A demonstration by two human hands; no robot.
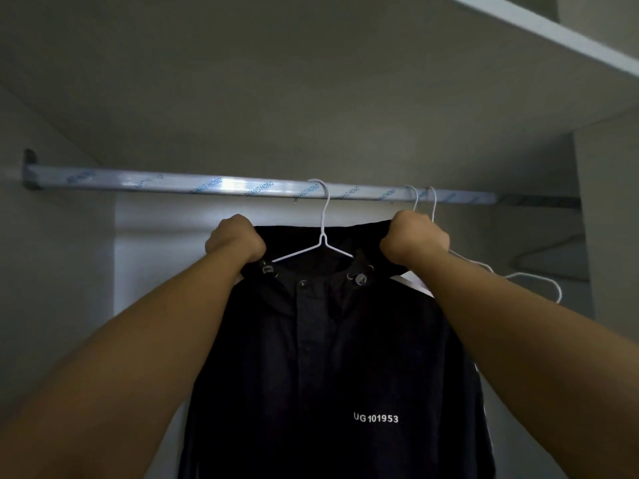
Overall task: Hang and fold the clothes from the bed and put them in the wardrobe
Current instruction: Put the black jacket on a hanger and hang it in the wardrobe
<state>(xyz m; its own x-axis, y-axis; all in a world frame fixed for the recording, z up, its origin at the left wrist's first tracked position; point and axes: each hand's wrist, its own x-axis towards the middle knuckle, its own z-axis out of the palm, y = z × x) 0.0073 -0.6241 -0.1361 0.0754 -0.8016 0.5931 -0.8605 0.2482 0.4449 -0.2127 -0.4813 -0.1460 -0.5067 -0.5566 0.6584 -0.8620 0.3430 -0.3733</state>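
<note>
Head view: both hands, left (235,242) and right (413,242), each grip clenched on the hood of a jacket (328,357) hanging on a hanger (323,236) from the rail (242,186); tugging unevenly could slide it off.

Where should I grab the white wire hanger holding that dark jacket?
Likely the neck under the hook of the white wire hanger, from the front: it stands bare above the black hooded jacket, whose cloth hides the arms' ends.

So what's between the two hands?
In the head view, a white wire hanger hooked over the rail, and the black jacket's hood, gripped by the left hand and right hand.
</note>
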